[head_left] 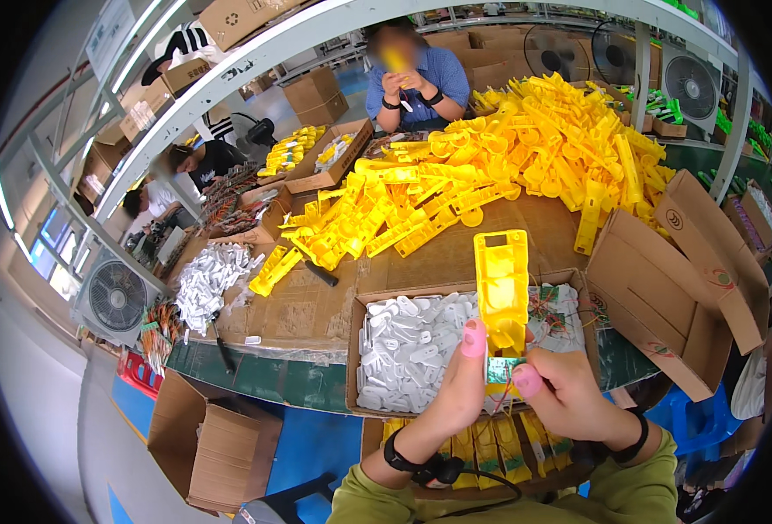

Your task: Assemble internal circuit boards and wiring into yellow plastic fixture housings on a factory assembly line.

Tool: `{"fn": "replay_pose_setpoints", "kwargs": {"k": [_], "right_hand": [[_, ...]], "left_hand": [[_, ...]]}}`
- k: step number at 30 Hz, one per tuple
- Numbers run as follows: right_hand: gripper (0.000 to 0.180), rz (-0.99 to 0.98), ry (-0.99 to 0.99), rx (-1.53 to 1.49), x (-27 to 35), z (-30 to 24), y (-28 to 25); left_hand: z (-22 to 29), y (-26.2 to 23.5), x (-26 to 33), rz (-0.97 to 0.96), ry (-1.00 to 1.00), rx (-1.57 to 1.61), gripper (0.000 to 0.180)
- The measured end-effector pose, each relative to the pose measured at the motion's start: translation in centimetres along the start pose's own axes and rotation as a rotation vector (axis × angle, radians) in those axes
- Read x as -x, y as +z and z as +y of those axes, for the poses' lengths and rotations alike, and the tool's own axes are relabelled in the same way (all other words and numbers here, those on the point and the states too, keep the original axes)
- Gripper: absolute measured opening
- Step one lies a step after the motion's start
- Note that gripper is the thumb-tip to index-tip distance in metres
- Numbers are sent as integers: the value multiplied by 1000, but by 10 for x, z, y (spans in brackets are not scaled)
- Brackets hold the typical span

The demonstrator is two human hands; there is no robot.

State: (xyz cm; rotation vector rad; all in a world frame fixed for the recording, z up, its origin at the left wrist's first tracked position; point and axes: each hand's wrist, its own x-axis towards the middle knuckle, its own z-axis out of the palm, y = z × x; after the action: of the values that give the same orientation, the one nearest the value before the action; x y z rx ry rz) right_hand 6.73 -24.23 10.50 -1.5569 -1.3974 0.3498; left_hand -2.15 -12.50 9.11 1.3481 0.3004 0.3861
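Currently both hands, left (460,384) and right (569,397), have fingers closed on a yellow housing (501,288), upright over the box (355,349) of white parts (408,345) at the tabletop's near edge; green board (501,368) at its base.

both hands raised together, left hand (458,384) and right hand (565,397) pinching.

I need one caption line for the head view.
Both hands hold a yellow plastic housing above a box of white parts.
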Motion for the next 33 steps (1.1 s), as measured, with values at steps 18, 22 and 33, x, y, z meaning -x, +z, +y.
{"fn": "replay_pose_setpoints", "kwargs": {"k": [18,22,33], "right_hand": [[23,-5,45,173,10,-11,-4],[27,-40,130,46,10,-12,-3],[40,-177,23,-452,4,26,-1]], "left_hand": [[-7,9,7,-25,-28,247,69],[-13,3,8,-166,-45,233,75],[-18,13,4,-188,153,305,81]]}}
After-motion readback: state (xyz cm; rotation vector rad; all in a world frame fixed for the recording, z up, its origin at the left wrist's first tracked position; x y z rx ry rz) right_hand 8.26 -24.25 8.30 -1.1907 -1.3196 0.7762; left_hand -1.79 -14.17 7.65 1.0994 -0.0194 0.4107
